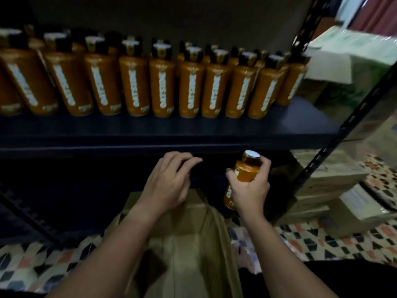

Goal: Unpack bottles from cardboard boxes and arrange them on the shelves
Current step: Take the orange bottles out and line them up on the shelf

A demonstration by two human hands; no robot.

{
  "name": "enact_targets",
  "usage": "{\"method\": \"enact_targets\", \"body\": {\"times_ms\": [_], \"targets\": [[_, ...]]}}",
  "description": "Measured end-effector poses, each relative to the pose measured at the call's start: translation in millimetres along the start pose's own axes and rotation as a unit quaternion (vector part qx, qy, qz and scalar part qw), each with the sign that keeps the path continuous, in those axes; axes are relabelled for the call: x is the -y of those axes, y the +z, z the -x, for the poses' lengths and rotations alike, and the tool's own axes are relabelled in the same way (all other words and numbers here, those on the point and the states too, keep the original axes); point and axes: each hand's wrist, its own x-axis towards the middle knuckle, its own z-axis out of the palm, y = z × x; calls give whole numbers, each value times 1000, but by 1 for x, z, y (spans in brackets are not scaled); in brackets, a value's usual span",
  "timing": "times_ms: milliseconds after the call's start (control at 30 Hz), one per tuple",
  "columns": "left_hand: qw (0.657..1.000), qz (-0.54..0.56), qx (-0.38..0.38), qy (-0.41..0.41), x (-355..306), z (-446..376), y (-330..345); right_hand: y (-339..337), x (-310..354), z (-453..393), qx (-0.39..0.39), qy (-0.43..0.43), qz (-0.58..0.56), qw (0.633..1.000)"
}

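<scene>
Glossy amber-orange bottles with pale vertical lettering, black caps and white paper-like seals, ranked on a dark matt shelf board. Black perforated metal upright, dull painted finish. One glossy amber bottle with a white smooth cap gripped in the right hand. Plain brown cardboard box, matt, flaps creased. Pale cardboard cartons at right, some under shiny clear wrap. Patterned floor, smooth with a slight sheen.
</scene>
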Motion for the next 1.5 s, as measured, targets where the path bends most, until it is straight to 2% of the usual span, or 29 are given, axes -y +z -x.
{"method": "enact_targets", "body": {"times_ms": [133, 300, 367, 433, 733, 900, 1033, 1200, 1500], "targets": [[994, 9, -5, 107, -8, -83, -22, -34, 52, -53, -119, -90, -19, 989], [971, 49, 177, 153, 0, -155, -23, -63, 92, -119, -173, -150, -24, 973], [961, 40, 208, 177, 3, -166, -18, -66, 97, -142, -170, -150, -31, 973], [959, 47, 202, 191, 5, -169, -15, -65, 96, -162, -157, -149, -30, 976], [963, 101, 206, 142, 8, -168, -6, -43, 68, -213, -74, -134, -54, 987], [963, 107, 212, 130, 9, -169, -5, -43, 62, -214, -24, -137, -63, 988], [962, 113, 217, 121, 9, -168, -5, -48, 57, -215, -13, -107, -108, 988], [961, 122, 222, 112, 9, -168, -7, -52, 51, -220, 7, -110, -17, 994], [960, 135, 225, 102, 10, -168, -8, -54, 47, -228, 33, -51, -50, 997]]}}
